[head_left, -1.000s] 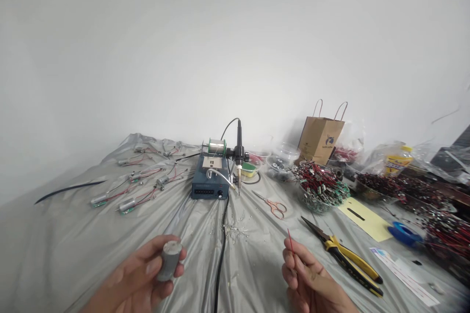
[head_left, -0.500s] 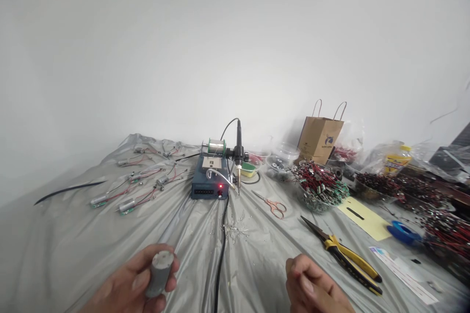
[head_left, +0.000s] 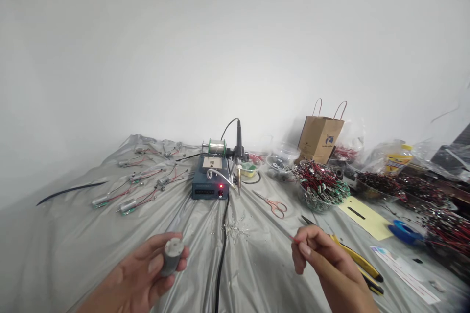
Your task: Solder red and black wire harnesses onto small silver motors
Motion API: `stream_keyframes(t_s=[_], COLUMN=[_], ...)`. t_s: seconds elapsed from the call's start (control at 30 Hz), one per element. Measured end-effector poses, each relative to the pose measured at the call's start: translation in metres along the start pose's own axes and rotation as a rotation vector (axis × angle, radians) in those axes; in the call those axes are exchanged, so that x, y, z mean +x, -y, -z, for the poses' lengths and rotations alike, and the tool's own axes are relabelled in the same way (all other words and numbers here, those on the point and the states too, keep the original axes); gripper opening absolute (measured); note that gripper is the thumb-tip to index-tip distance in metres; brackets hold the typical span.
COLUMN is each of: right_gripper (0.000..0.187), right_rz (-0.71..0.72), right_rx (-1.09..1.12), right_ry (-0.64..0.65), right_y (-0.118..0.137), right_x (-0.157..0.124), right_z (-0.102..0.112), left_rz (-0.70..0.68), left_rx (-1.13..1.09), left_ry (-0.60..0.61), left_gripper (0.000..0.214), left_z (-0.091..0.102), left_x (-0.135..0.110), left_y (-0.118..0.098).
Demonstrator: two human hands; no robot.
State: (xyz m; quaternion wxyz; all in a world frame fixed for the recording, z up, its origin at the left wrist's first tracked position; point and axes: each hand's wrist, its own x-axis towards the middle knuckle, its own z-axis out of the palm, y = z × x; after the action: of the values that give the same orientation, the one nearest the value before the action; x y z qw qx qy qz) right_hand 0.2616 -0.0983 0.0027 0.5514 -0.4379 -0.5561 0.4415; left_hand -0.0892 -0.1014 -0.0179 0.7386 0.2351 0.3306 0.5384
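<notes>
Near left, over the counter, the left hand has its grip wrapped around a small grey cylinder, top end facing up. Near right, the right hand pinches a thin red strand between thumb and fingers, partly covering the yellow-black pliers. Between the hands, farther off, stands a blue soldering station, its red light lit.

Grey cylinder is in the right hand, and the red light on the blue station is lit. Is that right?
Not quite: the head view shows the grey cylinder in the left hand, not the right hand. The red light on the blue station is lit, as you say.
</notes>
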Motion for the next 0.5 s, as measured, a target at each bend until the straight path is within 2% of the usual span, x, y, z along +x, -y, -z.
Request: stream_keyframes(t_s=[0.13,0.27,0.4,0.5], right_gripper=[0.029,0.036,0.036,0.031], right_rz=[0.004,0.02,-0.041,-0.059], right_rx=[-0.067,-0.183,-0.154,-0.141], right_ry=[0.111,0.238,0.418,0.467], right_y=[0.01,0.019,0.017,0.01], right_x=[0.027,0.054,0.075,0.087], right_z=[-0.001,-0.018,-0.035,-0.04], left_rz=[-0.076,-0.117,-0.111,-0.087], left_rx=[0.176,0.365,0.454,0.48], left_ry=[0.042,0.151,0.266,0.278], left_gripper=[0.03,0.026,0.024,0.026], left_z=[-0.022,-0.045,-0.055,-0.058], left_x=[0.009,0.03,0.058,0.074], left_y=[-0.002,-0.012,-0.018,-0.013])
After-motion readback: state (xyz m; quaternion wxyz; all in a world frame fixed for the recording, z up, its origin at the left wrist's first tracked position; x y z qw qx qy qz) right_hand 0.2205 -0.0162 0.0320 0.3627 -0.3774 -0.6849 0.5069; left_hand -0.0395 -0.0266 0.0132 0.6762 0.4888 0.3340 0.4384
